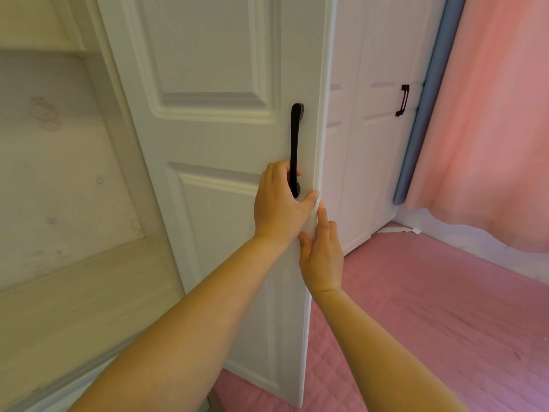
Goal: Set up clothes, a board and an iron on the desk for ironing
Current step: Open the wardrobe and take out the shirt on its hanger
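Head view: nearest, the right hand [322, 257] lies flat, fingers together, on the wardrobe door [214, 138] edge; at twelve o'clock the left hand [280, 203] curls around the black handle [294, 150]. Clothes, board and iron are unseen, so setup seems barely begun.

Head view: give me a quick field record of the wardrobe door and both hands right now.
door: white panelled wardrobe door, swung open
handle: black vertical bar handle
left hand: fingers curled round the handle's lower end
right hand: flat against the door's free edge
interior: pale wooden shelf, nothing visible on it
floor: pink quilted mat
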